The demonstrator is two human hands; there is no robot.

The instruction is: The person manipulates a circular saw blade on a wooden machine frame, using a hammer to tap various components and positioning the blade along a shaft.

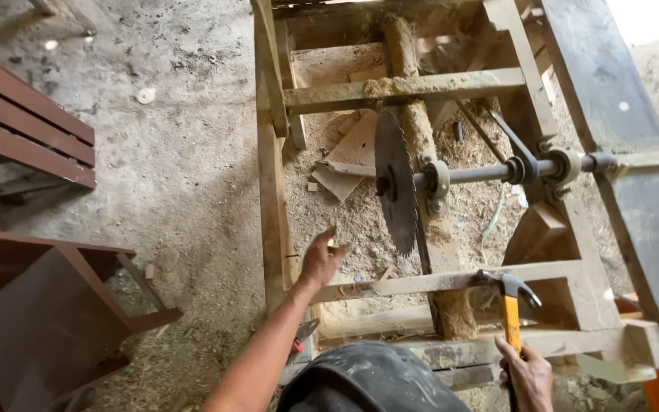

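Observation:
My right hand [526, 375] grips the yellow handle of a claw hammer [509, 294], whose steel head rests by a wooden cross rail [451, 281] of a saw frame. My left hand [322, 259] reaches forward with fingers spread, holding nothing, hovering near the left end of that rail beside the frame's left beam [271, 198]. A toothed circular saw blade [395, 183] stands upright on a steel shaft [490, 172] in the middle of the frame, just beyond both hands.
Sawdust and wood offcuts [348, 156] cover the ground under the frame. A dark wide plank [634, 175] runs along the right. Reddish-brown wooden furniture [32, 130] stands at the left on dusty concrete. A dark rounded object [368, 378] sits at the bottom middle.

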